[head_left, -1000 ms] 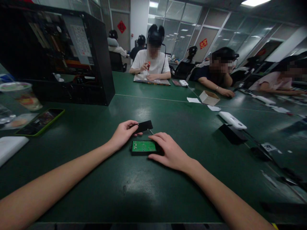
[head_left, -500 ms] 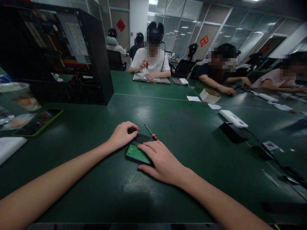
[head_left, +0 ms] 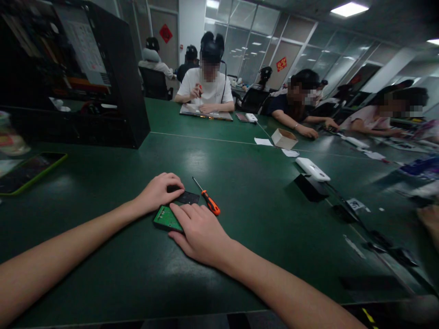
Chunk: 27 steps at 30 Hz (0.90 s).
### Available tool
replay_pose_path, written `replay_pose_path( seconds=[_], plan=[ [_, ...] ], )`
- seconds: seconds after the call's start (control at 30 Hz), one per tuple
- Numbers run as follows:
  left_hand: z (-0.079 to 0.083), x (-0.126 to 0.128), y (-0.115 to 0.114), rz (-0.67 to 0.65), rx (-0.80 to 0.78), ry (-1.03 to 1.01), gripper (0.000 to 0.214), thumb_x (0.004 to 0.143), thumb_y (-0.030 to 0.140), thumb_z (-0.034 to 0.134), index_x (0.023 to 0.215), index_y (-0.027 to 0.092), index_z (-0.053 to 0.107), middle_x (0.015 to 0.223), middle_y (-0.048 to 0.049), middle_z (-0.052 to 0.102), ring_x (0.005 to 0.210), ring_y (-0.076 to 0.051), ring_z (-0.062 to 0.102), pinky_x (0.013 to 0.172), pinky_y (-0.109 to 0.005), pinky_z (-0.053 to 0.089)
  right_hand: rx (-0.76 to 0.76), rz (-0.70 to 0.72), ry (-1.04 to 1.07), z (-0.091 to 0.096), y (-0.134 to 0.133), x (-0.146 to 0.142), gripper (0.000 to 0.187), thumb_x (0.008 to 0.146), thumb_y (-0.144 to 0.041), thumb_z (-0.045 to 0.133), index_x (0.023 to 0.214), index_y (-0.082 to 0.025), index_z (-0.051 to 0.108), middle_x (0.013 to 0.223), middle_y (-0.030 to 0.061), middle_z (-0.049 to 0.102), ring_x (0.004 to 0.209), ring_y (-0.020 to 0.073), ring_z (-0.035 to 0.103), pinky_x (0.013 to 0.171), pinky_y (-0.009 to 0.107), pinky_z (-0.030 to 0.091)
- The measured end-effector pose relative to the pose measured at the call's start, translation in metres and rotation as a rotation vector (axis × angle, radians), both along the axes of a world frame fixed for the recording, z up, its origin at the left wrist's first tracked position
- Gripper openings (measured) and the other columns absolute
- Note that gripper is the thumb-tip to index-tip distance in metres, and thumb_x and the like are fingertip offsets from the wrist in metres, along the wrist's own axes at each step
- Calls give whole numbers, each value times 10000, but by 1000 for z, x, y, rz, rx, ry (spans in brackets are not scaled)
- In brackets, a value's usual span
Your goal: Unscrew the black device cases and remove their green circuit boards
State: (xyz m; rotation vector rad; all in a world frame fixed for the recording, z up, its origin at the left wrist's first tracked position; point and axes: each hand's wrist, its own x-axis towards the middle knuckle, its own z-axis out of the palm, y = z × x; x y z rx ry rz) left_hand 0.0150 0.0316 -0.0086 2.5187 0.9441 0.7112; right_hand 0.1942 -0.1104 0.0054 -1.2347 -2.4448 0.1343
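Note:
A small green circuit board (head_left: 163,218) in a black case lies on the green table (head_left: 240,183), partly under my right hand (head_left: 197,230), whose fingers lie flat over it. My left hand (head_left: 158,191) is curled with its fingertips pressing a thin black cover piece (head_left: 187,197) that lies just behind the board. A small screwdriver with an orange handle (head_left: 210,204) lies on the table right of the cover, untouched.
An open black computer case (head_left: 85,82) stands at the back left, with a phone in a green case (head_left: 27,171) before it. A white device on a black stand (head_left: 312,170) sits to the right. A cardboard box (head_left: 284,138) and several seated people are across the table.
My left hand brought the black cover down from above the table onto the surface behind the board. The board turned and slid left under my right hand. The screwdriver came into view.

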Motion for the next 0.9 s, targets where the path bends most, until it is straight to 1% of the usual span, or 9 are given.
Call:
replay_pose_path(
  seconds=[0.1,0.17,0.27,0.37,0.5,0.6,0.7,0.8,0.9],
  plan=[
    [2,1,-2,-18,2,-13,220,911,373,606,879,221,762,975,-61,728,950,-244,642,897,-383,484,7,29,32,4,-2,10,529,979,-370,582,1450,-148,492,1222,122,682,1029,273,625,886,433,532],
    [4,2,-5,-35,4,-16,219,923,353,591,878,215,754,971,-64,730,942,-243,646,887,-383,492,37,4,74,10,-3,21,491,981,-357,574,1434,-177,518,1249,126,678,1053,271,632,912,437,531],
    [5,3,-9,-58,19,-29,194,928,308,575,898,207,738,979,-67,729,941,-242,654,884,-384,504,124,-104,163,21,-4,42,476,990,-330,555,1449,-210,519,1287,143,669,1109,284,640,947,461,531],
    [5,3,-12,-86,36,-47,191,952,298,558,926,204,721,999,-69,716,954,-238,663,901,-379,508,215,-289,231,24,-14,78,500,996,-321,549,1483,-227,483,1330,146,657,1176,291,637,1005,478,521],
    [4,3,-17,-134,53,-63,194,992,286,520,977,199,693,1095,-82,682,1011,-231,657,927,-361,506,296,-711,130,1,-46,157,550,973,-451,549,1440,-160,527,1316,184,667,1155,330,662,980,491,537],
    [4,4,-20,-158,74,-56,201,1012,288,492,1016,202,673,1138,-90,662,1046,-236,647,938,-356,500,235,-986,0,-19,-78,230,645,928,-573,511,1405,-142,574,1255,199,703,1069,373,697,887,505,566],
    [4,5,-24,-177,63,-4,219,1022,292,471,1075,206,665,1064,-78,696,970,-237,670,876,-343,506,169,-1224,-92,-33,-103,293,710,891,-639,471,1386,-146,603,1203,209,724,1023,405,703,836,525,569],
    [3,6,-25,-201,39,36,244,1017,283,472,1144,205,665,1061,-75,732,932,-236,696,821,-322,506,94,-1250,-169,-42,-112,331,756,892,-625,419,1378,-76,601,1178,241,718,1020,411,696,849,525,565],
    [2,6,-24,-217,43,45,261,1007,292,495,1188,208,664,1108,-77,741,953,-234,707,812,-304,502,70,-1197,-252,-50,-107,341,776,932,-581,353,1378,14,573,1188,286,690,1045,402,682,910,503,547]
  ],
)
